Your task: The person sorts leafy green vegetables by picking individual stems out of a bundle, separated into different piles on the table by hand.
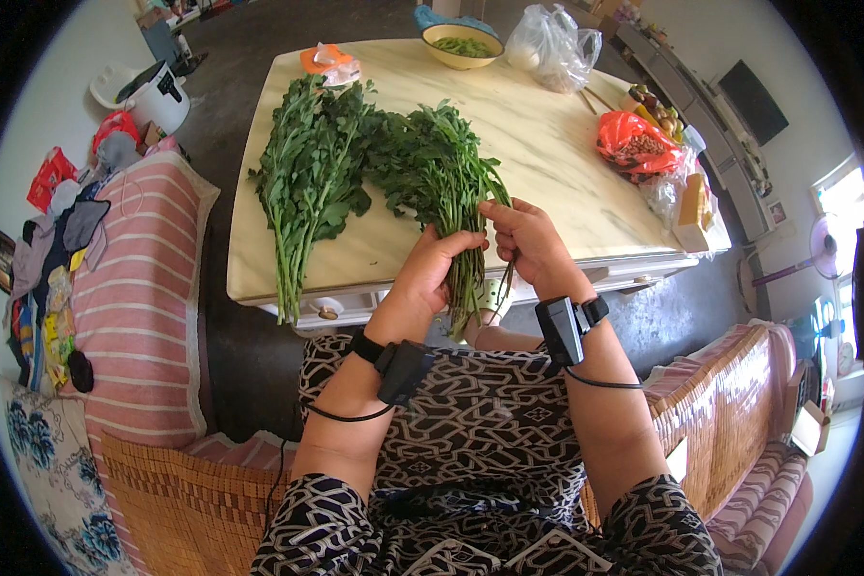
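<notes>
My left hand [435, 268] is closed around the stems of a bunch of leafy greens [450, 169] at the near edge of the table [547, 151]. The leaves of this bunch rest on the tabletop, and the stem ends hang over its edge. To the right of the bunch, my right hand [525, 234] pinches a few thin stems between thumb and fingers. Another pile of leafy greens [309, 165] lies to the left, its leaves pointing away from me and its stems reaching the near edge.
At the far edge stand an enamel bowl [461, 49] of green pieces and a clear plastic bag [556, 50]. An orange tissue pack [331, 65] lies beyond the left pile. On the right are a red bag of nuts or beans [637, 144], two sticks and a yellow box [693, 209].
</notes>
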### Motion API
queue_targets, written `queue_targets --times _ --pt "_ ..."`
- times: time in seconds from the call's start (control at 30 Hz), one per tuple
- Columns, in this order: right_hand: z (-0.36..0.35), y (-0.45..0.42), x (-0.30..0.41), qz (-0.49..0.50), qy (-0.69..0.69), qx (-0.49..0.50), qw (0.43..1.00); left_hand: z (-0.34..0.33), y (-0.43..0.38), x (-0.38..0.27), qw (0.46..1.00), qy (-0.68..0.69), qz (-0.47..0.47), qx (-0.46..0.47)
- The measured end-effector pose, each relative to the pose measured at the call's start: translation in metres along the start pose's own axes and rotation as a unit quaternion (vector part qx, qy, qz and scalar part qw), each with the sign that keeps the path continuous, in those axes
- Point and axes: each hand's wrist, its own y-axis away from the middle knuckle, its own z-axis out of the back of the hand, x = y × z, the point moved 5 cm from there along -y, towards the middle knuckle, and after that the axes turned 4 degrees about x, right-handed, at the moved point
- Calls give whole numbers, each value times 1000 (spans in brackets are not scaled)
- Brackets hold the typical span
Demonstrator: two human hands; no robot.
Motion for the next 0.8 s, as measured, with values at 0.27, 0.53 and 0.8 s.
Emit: queue_targets --times 0.27,0.53,0.8 --pt "12 -5 -3 10 -98 -73 992 1 0 1 1000 9 11 -21" --pt "21 -11 -9 -14 -82 -37 996 5 -6 3 1000 -2 -20 -6" --pt "2 -2 -3 -10 -24 -3 1000 -7 5 -4 1000 -5 -5 4"
